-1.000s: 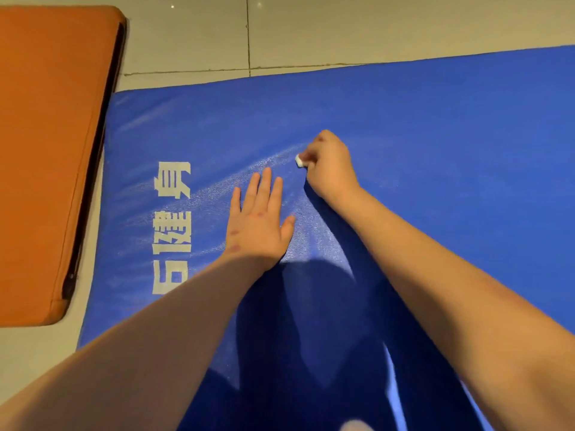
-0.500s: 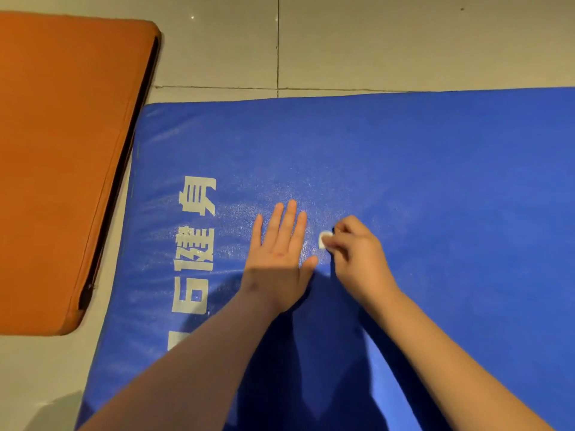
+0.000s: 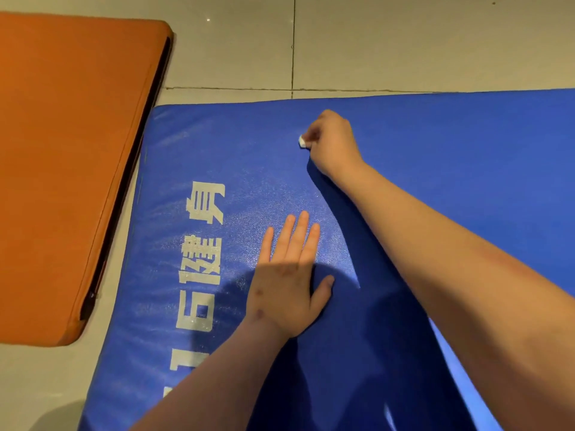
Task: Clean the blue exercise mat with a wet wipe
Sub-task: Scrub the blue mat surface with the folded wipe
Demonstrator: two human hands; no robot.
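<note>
The blue exercise mat with white printed characters fills most of the view. My left hand lies flat on it, fingers straight and together, just right of the characters. My right hand is stretched out toward the mat's far edge, its fingers curled round a small bunched white wet wipe. Only a corner of the wipe shows at the fingertips, pressed against the mat. A damp sheen covers the mat between my two hands.
An orange mat lies on the grey tiled floor to the left, a narrow strip of floor between it and the blue mat. Tiles run beyond the far edge. My shadow darkens the near part of the blue mat.
My right hand pulled the wipe back beside my left hand, then pushed it out again toward the far edge. My left hand stayed flat on the mat.
</note>
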